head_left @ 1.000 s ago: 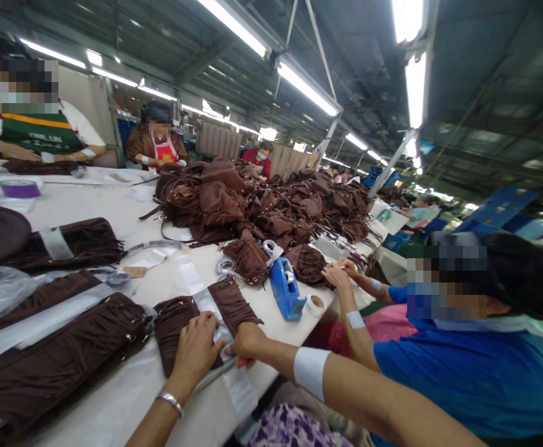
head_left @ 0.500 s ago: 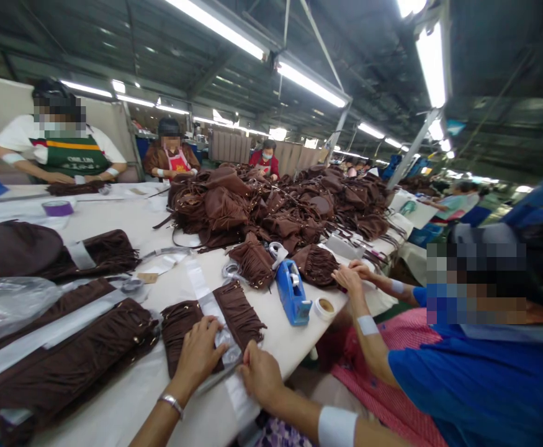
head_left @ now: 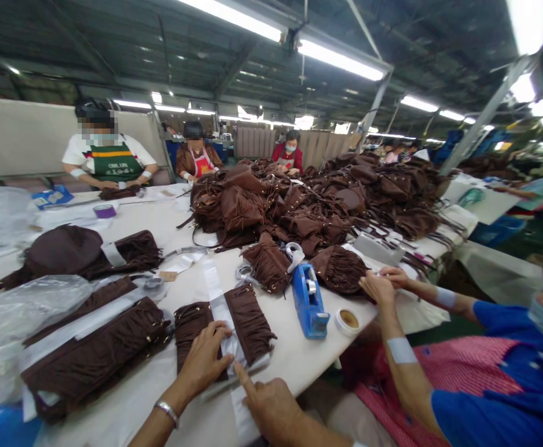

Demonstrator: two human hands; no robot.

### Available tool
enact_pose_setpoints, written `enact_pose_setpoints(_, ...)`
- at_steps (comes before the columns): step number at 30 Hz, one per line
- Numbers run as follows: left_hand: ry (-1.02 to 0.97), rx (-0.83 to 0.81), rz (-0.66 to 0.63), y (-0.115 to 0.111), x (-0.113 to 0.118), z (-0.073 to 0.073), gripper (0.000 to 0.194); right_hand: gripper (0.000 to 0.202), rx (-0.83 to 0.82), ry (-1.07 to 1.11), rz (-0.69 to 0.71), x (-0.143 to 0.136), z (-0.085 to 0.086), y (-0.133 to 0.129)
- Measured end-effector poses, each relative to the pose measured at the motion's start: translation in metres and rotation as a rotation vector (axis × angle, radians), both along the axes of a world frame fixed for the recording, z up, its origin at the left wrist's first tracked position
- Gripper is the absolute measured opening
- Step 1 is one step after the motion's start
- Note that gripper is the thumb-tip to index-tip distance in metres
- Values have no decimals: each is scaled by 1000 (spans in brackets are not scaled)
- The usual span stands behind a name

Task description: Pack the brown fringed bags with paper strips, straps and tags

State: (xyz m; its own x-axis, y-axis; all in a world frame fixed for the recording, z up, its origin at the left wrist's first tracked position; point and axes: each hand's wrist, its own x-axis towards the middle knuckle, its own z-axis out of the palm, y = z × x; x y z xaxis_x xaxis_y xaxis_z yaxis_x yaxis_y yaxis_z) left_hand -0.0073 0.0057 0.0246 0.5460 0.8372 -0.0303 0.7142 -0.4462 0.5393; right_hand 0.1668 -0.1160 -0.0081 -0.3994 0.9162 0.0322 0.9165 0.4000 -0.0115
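A brown fringed bag point(head_left: 247, 316) lies flat on the white table, with a pale strip point(head_left: 214, 288) running across its middle and past both edges. My left hand point(head_left: 206, 354) rests on the bag's left part and the strip, fingers spread, a silver bracelet at the wrist. At the bag's near edge is my right hand point(head_left: 269, 397), its index finger stretched out and touching the strip, the other fingers curled. Nothing shows in its grasp.
A blue tape dispenser point(head_left: 309, 304) and a tape roll point(head_left: 347, 321) stand to the right. Behind is a large heap of brown bags point(head_left: 299, 205). More fringed bags point(head_left: 98, 347) lie left. A co-worker's hands point(head_left: 383, 282) work at right; other people sit across the table.
My right hand has let go of its pinch near the bag's edge and now points with the index finger on the strip. The view has turned right.
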Motion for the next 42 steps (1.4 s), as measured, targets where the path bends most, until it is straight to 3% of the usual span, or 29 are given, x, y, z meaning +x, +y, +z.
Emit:
enact_pose_setpoints(4,-11,-10,9,1,2,2,43,76,124,-85,69,10,-21,-12)
enact_pose_setpoints(7,-24,-6,9,1,3,3,44,45,183,-23,129,21,-17,-19)
enact_pose_setpoints(9,-37,2,4,0,0,3,45,20,161,39,204,28,-3,-15)
enact_pose_setpoints(11,-64,38,-2,-3,-3,-1,46,10,161,123,218,32,19,0)
enact_pose_setpoints(14,-119,177,68,-12,-5,-10,39,18,206,275,103,31,50,42)
enact_pose_setpoints(16,-124,317,183,-20,0,-16,35,25,252,333,55,26,58,73)
enact_pose_setpoints(20,4,586,283,-38,17,-29,53,46,304,286,87,21,37,110)
enact_pose_setpoints(23,134,642,229,-47,26,-41,70,60,224,232,107,23,13,112)
enact_pose_setpoints(26,193,648,202,-51,27,-52,80,62,183,249,80,27,1,106)
enact_pose_setpoints(32,247,732,192,-47,18,-66,85,63,207,279,94,29,-4,103)
enact_pose_setpoints(37,271,845,181,-41,12,-69,84,70,278,353,133,35,9,120)
enact_pose_setpoints(40,243,729,347,-31,21,-72,88,66,348,395,73,38,9,147)
enact_pose_setpoints(42,198,644,480,-20,31,-79,89,66,388,398,38,39,-3,165)
